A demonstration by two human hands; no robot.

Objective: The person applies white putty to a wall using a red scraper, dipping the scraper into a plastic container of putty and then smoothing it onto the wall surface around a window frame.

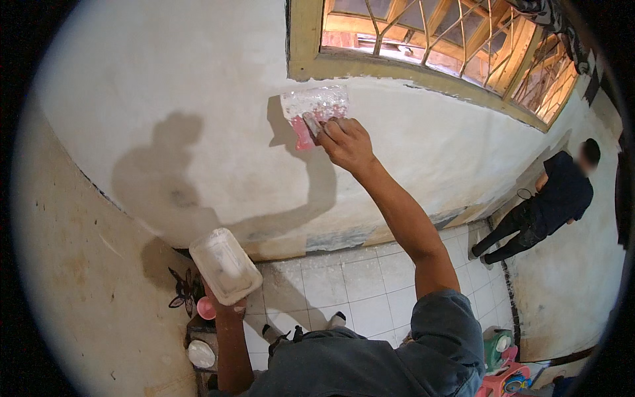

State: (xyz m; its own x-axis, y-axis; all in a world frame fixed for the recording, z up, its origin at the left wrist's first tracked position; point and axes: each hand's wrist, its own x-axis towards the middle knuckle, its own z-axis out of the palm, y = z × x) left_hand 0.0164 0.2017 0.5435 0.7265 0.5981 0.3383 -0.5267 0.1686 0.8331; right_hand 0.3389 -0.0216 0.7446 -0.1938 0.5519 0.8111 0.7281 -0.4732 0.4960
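Observation:
My right hand [347,144] grips a pink putty spreader [303,135], its fingers closed around the near edge. White paste covers much of the spreader's broad face, which is up at the wall [231,86] just below the window frame; whether its edge touches the wall I cannot tell. Low on the left, my left hand [228,306] holds a whitish rectangular plastic tub [226,268] from beneath. The tub is tilted, with pale residue inside. Most of the left fingers are hidden under it.
A yellow-framed window [403,69] with metal bars sits above the right hand. At the right, a person in dark clothes [562,192] stands by the wall. A pink cup [206,308] and a white round lid-like thing [201,354] are by my left forearm. A pink stool [503,380] stands lower right.

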